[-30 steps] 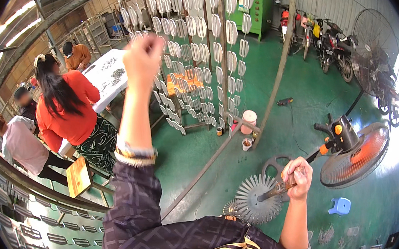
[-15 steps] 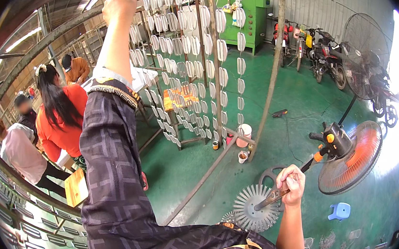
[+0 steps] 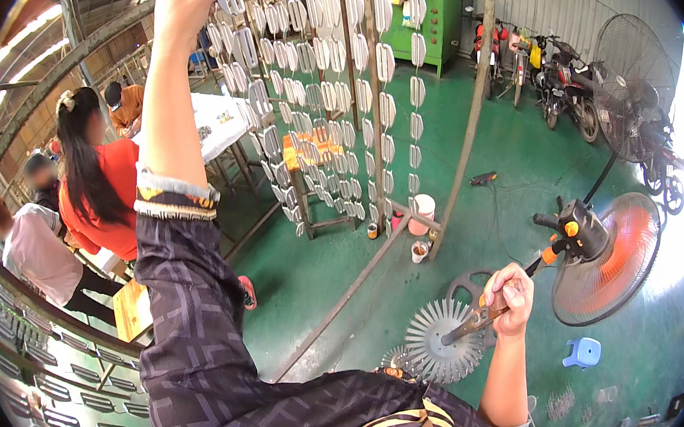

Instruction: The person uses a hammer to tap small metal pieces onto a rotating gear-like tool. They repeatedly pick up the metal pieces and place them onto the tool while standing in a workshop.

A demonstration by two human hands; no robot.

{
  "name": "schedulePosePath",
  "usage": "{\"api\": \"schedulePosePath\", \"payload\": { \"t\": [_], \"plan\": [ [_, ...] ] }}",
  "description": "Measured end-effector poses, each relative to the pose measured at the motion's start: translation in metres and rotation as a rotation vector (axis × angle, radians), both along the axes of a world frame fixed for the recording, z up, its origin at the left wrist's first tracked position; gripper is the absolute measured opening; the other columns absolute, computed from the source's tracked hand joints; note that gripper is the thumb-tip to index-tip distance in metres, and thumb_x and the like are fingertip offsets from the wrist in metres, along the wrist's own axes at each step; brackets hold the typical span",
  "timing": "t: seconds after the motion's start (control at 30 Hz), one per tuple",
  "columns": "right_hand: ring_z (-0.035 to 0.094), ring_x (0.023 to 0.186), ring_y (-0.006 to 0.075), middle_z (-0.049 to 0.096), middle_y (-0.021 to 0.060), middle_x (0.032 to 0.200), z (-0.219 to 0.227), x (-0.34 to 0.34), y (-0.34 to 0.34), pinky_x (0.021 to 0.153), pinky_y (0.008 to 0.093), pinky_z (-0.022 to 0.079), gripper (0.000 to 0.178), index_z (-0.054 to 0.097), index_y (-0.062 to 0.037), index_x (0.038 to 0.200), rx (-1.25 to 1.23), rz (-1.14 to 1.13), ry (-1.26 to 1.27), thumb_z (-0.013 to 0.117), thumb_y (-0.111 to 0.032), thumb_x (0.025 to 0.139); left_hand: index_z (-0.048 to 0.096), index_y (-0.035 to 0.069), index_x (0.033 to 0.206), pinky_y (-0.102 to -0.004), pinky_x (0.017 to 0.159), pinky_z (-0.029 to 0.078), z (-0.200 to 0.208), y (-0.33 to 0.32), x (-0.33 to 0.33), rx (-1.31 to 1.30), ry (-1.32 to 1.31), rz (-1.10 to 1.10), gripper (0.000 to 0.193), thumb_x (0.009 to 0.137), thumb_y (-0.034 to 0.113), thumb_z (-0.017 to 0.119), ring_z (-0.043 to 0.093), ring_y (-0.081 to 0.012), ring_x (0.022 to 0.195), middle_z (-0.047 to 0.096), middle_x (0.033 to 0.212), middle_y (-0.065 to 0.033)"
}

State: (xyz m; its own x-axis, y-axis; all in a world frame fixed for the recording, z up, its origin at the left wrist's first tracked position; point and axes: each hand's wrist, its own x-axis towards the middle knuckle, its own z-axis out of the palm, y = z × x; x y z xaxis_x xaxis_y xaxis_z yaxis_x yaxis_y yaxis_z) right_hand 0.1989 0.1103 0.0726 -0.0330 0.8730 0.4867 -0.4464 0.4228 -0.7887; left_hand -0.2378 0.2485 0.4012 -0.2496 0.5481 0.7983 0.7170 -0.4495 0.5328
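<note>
White hanging pieces [image 3: 310, 93] now meet your left hand [image 3: 189, 10], raised higher than before, fingers pinched on one at the rack's top. Your right hand [image 3: 508, 300] stays low, gripping pliers [image 3: 472, 324] above the spiked disc [image 3: 442, 352].

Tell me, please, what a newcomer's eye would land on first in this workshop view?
First, the curtain of white oval pieces hanging in strings from a metal frame at top centre, with the left hand raised to the top of one string. Next, lower right, the right hand grips pliers above a toothed metal disc on the green floor. An orange fan stands just right of that hand.
</note>
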Motion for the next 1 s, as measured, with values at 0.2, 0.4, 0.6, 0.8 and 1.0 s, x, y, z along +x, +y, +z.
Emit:
{"api": "schedulePosePath", "payload": {
  "t": [0.2, 0.4, 0.6, 0.8, 1.0],
  "plan": [
    [0.047, 0.048, 0.0137, 0.047, 0.0087, 0.057, 0.000, 0.002, 0.005, 0.046, 0.0229, 0.035, 0.027, 0.046, 0.0020, 0.071, -0.004, 0.050, -0.015, 0.057, -0.022, 0.074, 0.068, 0.002, 0.087, -0.0178, 0.049, 0.033, -0.092, -0.036, 0.028, -0.140, -0.077, -0.355, 0.026, 0.073, 0.023, 0.074, 0.043, -0.0012, 0.054, 0.059, 0.067, 0.0041],
    [0.046, 0.048, 0.0127, 0.047, 0.0085, 0.058, -0.003, 0.006, 0.010, 0.044, 0.0221, 0.033, 0.031, 0.045, 0.0012, 0.071, -0.026, 0.107, -0.032, 0.059, -0.026, 0.075, 0.065, 0.001, 0.083, -0.0192, 0.061, 0.043, -0.211, -0.075, 0.065, -0.438, -0.128, -0.533, 0.014, 0.075, 0.012, 0.070, 0.053, -0.0039, 0.067, 0.061, 0.073, 0.0026],
    [0.043, 0.050, 0.0122, 0.046, 0.0098, 0.056, 0.001, 0.005, 0.016, 0.046, 0.0221, 0.032, 0.030, 0.044, 0.0013, 0.070, -0.047, 0.132, -0.072, 0.055, -0.027, 0.072, 0.063, -0.001, 0.079, -0.0253, 0.068, 0.046, -0.352, -0.105, 0.099, -0.850, -0.118, -0.830, 0.010, 0.072, 0.002, 0.069, 0.058, -0.0116, 0.074, 0.063, 0.078, -0.0051],
    [0.042, 0.049, 0.0114, 0.045, 0.0090, 0.056, -0.002, 0.009, 0.018, 0.046, 0.0216, 0.031, 0.031, 0.044, 0.0006, 0.069, -0.066, 0.160, -0.092, 0.056, -0.029, 0.070, 0.065, 0.002, 0.082, -0.0285, 0.064, 0.047, -0.480, -0.136, 0.141, -0.865, 0.098, -0.928, 0.013, 0.072, 0.008, 0.070, 0.061, -0.0180, 0.072, 0.063, 0.076, -0.0076],
    [0.043, 0.049, 0.0117, 0.045, 0.0087, 0.056, 0.001, 0.007, 0.025, 0.046, 0.0220, 0.031, 0.031, 0.045, 0.0007, 0.069, -0.078, 0.208, -0.077, 0.056, -0.028, 0.069, 0.066, 0.008, 0.081, -0.0347, 0.063, 0.048, -0.529, -0.161, 0.177, -0.896, 0.300, -0.885, 0.013, 0.071, 0.015, 0.069, 0.061, -0.0259, 0.073, 0.064, 0.079, -0.0060]
  ]
}}
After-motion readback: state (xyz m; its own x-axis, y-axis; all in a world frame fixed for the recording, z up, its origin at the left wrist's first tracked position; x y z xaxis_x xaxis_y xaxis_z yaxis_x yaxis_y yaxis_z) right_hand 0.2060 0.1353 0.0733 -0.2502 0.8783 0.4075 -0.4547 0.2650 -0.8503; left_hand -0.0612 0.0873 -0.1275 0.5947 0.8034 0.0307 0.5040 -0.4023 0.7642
